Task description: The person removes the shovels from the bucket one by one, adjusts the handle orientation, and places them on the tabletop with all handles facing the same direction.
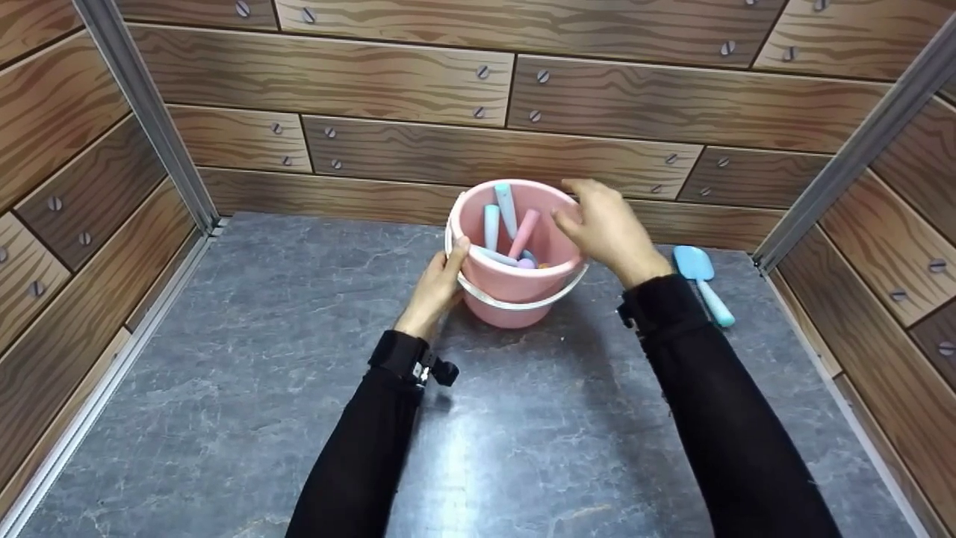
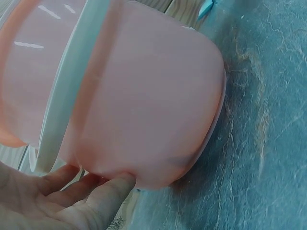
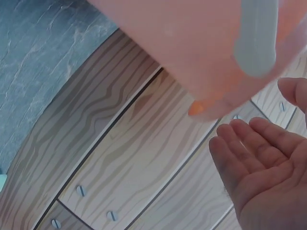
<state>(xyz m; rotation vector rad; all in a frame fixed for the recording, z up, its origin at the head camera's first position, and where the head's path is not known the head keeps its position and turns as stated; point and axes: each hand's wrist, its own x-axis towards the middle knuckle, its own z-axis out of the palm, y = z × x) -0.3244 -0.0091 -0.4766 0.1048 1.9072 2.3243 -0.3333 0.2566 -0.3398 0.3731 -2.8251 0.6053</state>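
A pink bucket (image 1: 504,306) stands on the grey floor near the back wall, its white handle (image 1: 515,305) hanging down at the front. Inside are several toy pieces, among them a pale blue handle (image 1: 506,209) and a pink handle (image 1: 525,232); their lower ends are hidden. My left hand (image 1: 437,288) holds the bucket's left side, thumb up at the rim. In the left wrist view its fingers (image 2: 110,191) press the outer wall. My right hand (image 1: 609,228) hovers at the right rim, fingers loosely extended; the right wrist view shows the palm (image 3: 273,177) bare.
A blue toy shovel (image 1: 694,264) with a mint handle lies on the floor at the right, past my right wrist. Wood-patterned panels (image 1: 403,142) wall the back and both sides, joined by metal corner posts (image 1: 142,97). The floor (image 1: 261,359) is grey and marbled.
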